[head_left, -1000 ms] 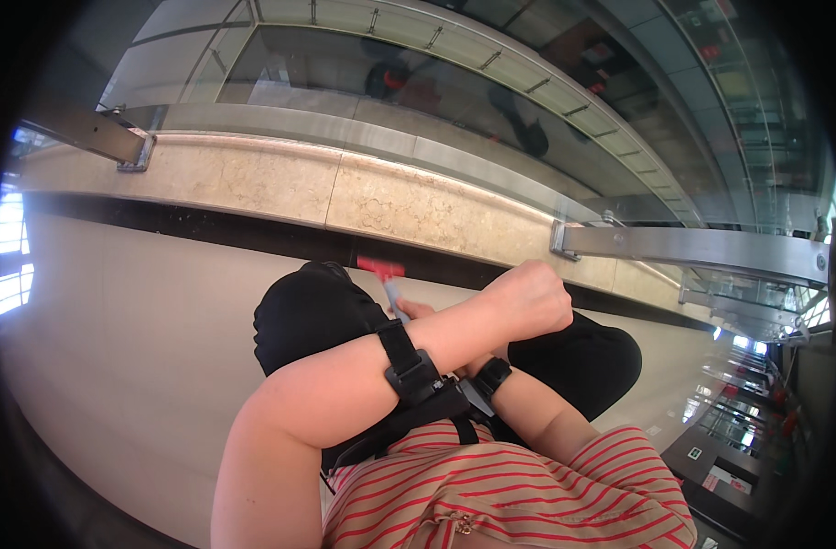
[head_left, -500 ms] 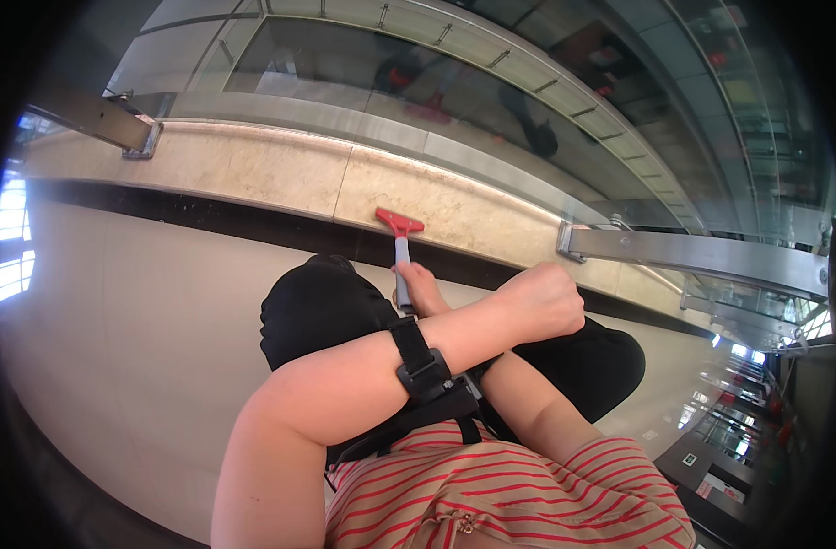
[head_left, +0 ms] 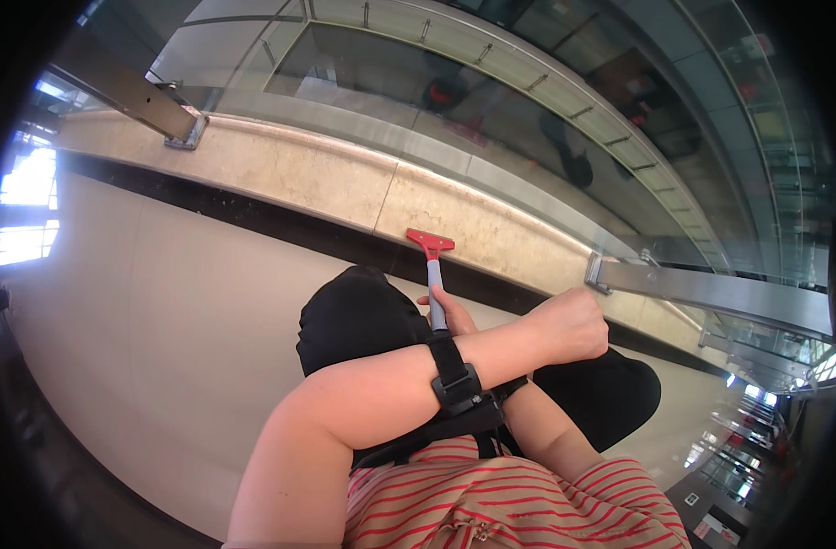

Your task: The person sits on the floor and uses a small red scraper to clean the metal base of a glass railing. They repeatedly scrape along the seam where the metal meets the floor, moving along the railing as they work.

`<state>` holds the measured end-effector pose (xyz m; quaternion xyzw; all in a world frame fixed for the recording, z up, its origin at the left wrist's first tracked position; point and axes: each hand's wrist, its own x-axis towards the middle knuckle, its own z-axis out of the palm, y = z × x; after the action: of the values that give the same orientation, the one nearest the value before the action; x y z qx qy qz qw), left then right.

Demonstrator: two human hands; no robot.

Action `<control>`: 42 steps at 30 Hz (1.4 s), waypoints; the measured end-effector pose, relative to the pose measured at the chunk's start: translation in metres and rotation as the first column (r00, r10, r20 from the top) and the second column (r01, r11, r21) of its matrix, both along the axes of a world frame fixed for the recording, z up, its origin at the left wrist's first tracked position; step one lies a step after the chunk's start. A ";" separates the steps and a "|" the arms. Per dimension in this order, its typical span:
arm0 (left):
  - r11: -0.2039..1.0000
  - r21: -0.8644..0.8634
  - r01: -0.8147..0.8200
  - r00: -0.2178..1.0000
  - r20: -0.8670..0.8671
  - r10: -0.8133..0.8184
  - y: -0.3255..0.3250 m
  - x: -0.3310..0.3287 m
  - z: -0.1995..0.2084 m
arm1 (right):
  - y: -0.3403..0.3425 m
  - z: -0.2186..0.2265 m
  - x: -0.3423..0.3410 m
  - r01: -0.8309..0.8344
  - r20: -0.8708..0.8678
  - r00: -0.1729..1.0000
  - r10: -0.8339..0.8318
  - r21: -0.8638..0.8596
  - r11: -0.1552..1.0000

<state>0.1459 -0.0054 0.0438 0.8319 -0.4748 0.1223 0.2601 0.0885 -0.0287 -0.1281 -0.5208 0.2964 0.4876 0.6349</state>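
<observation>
My right hand (head_left: 454, 313) is closed round the grey handle of a scraper (head_left: 435, 276). The scraper's wide red head points away from me, over the near edge of the beige stone ledge (head_left: 290, 171); whether it touches the stone I cannot tell. My left forearm crosses over the right one, with a black buckled strap (head_left: 455, 378) round it. Above my right knee, my left hand (head_left: 571, 325) is curled into a fist, and nothing shows in it. Part of the right wrist is hidden under the left forearm.
A glass panel (head_left: 363, 78) rises behind the ledge. Metal posts stand at the left (head_left: 129, 99) and right (head_left: 711, 291). A dark band (head_left: 253, 212) runs between the ledge and the pale floor (head_left: 189, 311). My black-clad knees (head_left: 358, 320) are bent close to the ledge.
The whole view has shifted, so ledge, posts and arms appear further right and slightly lower. Both hands keep the same pose, and the scraper stays in my right hand.
</observation>
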 end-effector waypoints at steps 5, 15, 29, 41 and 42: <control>1.000 -0.004 0.010 0.999 -0.043 -0.010 -0.001 -0.003 0.000 | 0.005 0.008 0.004 0.062 0.196 0.979 -0.057 -0.018 0.998; 0.991 -0.108 -0.084 0.996 -0.029 0.081 0.004 0.014 -0.001 | 0.054 -0.010 0.096 0.059 0.265 0.964 -0.037 -0.075 0.995; 0.994 -0.084 -0.069 0.997 -0.035 0.066 0.007 0.016 0.001 | 0.071 -0.016 0.089 0.052 0.298 0.954 -0.042 -0.024 0.998; 0.992 -0.104 -0.072 0.996 -0.068 0.065 0.011 0.016 0.004 | 0.072 -0.007 0.050 0.111 0.285 0.955 -0.077 -0.105 0.988; 0.993 -0.085 -0.081 0.995 -0.059 0.076 0.011 0.015 0.004 | 0.075 -0.009 0.057 0.108 0.304 0.950 -0.073 -0.100 0.989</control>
<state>0.1614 0.0054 0.0482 0.8408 -0.4285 0.1299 0.3044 0.1451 0.0458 -0.1367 -0.6102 0.2483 0.3554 0.6631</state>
